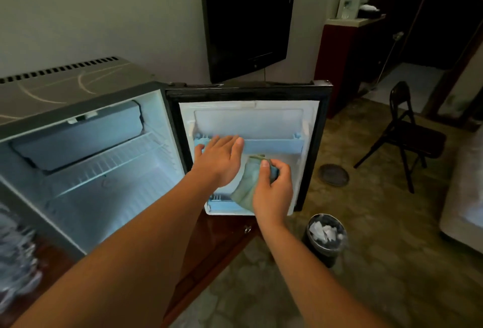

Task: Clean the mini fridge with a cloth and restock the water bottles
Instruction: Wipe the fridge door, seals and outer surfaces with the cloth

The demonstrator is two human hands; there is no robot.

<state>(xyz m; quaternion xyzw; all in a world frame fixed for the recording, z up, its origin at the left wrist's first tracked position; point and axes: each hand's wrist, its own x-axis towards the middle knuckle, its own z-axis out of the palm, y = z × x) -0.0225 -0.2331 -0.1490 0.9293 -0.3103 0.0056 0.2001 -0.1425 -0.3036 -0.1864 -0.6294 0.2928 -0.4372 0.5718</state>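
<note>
I am seeing the mini fridge [78, 149] standing open in the left half of the frame, its pale blue-white interior holding a wire shelf [117, 160], with its door [248, 121] swung wide at centre, white liner facing me. Against that liner, below the upper door shelf [274, 146], the faded blue-green cloth [247, 186] is hanging in folds, my right hand [271, 191] gripping it with thumb and curled fingers, while my left hand [222, 160] is lying flat, fingers straight, on the shelf's rail. A bin [329, 252] of crumpled paper is sitting at lower right, a dark folding chair [407, 136] standing farther right.
</note>
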